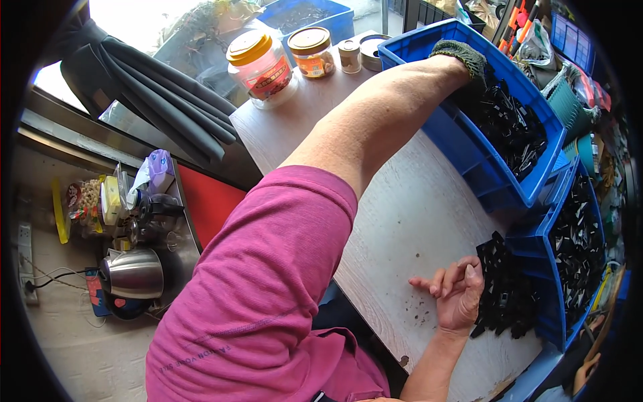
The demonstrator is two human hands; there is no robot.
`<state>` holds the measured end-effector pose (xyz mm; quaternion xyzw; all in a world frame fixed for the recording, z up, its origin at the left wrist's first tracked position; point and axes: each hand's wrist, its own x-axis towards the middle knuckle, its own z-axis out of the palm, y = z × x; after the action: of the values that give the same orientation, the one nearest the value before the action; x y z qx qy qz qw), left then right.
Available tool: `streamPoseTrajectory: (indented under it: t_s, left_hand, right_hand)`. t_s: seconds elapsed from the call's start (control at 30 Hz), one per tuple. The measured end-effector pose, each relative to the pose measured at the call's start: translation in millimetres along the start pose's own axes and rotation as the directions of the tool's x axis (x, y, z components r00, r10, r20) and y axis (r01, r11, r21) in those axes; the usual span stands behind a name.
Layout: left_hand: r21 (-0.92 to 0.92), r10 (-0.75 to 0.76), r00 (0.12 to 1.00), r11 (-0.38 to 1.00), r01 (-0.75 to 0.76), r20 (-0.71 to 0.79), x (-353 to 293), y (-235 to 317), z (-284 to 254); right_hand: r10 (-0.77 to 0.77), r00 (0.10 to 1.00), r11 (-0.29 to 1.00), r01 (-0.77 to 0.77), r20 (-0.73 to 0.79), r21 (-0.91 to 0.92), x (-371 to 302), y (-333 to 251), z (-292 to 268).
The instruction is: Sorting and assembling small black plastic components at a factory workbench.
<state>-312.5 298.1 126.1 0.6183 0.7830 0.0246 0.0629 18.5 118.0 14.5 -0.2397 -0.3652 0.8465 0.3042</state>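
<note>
My left arm reaches across the table into a blue plastic bin [439,117] at the far right. My left hand [462,59], in a dark knitted glove, is down among small black parts [512,127] there; its fingers are hidden. Bare and palm partly up, my right hand [458,298] hovers over or rests on the table [402,214]. Its fingers are loosely curled and apart, and I see nothing held in it. Right beside it lies a heap of black pieces [502,288], too small to name.
A second blue bin [549,248] with black and shiny parts stands at the right. Lidded jars [264,70] line the far table edge. Dark cloth [161,87] hangs at the left, above a steel kettle [134,273] and a red surface [204,201].
</note>
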Motion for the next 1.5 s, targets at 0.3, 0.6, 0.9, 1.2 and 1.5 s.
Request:
streamPoseTrajectory:
  t_s: [0.3,0.6,0.9,1.2,1.5]
  left_hand:
    - [-0.035,0.0,1.0,0.999,0.0,0.024,16,-19,10]
    - [-0.015,-0.024,0.999,1.0,0.024,-0.039,4,-12,-7]
    - [0.026,0.003,0.992,1.0,0.0,-0.125,-3,0,-6]
    - [-0.15,0.049,0.976,0.985,-0.082,-0.213,-23,2,-27]
    - [-0.457,-0.05,0.938,0.881,-0.121,-0.343,-52,18,-46]
  right_hand:
    - [0.014,0.999,0.997,-0.018,0.043,0.079,1,1,2]
    - [0.02,0.999,0.997,-0.023,0.039,0.077,0,-1,4]
    - [0.035,0.999,0.99,-0.038,0.024,0.135,-2,-3,-3]
    - [0.039,0.998,0.99,-0.045,0.043,0.132,2,-2,-5]
    - [0.05,0.998,0.977,-0.056,0.036,0.207,1,-6,-3]
